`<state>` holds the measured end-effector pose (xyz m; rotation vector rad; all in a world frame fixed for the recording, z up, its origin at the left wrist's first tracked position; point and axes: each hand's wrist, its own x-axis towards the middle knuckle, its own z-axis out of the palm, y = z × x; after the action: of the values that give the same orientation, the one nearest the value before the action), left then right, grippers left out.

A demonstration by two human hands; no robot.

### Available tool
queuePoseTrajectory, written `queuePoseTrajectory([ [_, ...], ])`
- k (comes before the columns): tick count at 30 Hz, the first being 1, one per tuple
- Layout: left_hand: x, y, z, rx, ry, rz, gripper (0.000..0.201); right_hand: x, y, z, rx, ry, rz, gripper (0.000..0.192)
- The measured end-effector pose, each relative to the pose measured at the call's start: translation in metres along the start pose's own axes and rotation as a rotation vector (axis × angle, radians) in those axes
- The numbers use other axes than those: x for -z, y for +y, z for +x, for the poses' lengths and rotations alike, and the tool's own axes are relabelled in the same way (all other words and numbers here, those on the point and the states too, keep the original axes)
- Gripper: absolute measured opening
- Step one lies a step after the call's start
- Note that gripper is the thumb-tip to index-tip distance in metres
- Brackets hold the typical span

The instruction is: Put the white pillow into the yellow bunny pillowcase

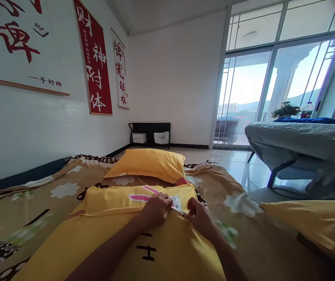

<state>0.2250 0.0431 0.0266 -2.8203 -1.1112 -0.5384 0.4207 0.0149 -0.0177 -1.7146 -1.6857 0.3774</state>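
A yellow pillowcase [185, 242] with black lettering lies flat on the bed in front of me. Its far edge is folded over towards me, and the flap [111, 201] shows a white rabbit face with pink ears. My left hand [157, 210] rests on this fold with its fingers curled over the cloth. Close by on the right, my right hand [198, 214] pinches the cloth at the fold's edge, near the corner. A stuffed yellow pillow [150, 164] lies just beyond the pillowcase.
A brown patterned blanket [65, 191] covers the bed. Another yellow pillow or cloth [316, 222] is at the right. Beyond it stands a covered table [296, 136] with a plant [286, 110]. A low black rack [151, 128] is by the far wall, left of glass doors [243, 97].
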Motion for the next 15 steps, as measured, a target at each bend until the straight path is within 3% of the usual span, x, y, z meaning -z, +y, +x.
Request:
queuePoseTrajectory([
  [7,0.001,0.004,-0.002,-0.009,-0.016,0.045,0.017,-0.013,0.002,0.000,-0.092,-0.002,-0.210,0.013],
  [15,-0.003,0.005,-0.001,-0.024,-0.011,0.095,0.019,-0.008,-0.004,-0.011,-0.109,0.045,-0.309,0.025],
])
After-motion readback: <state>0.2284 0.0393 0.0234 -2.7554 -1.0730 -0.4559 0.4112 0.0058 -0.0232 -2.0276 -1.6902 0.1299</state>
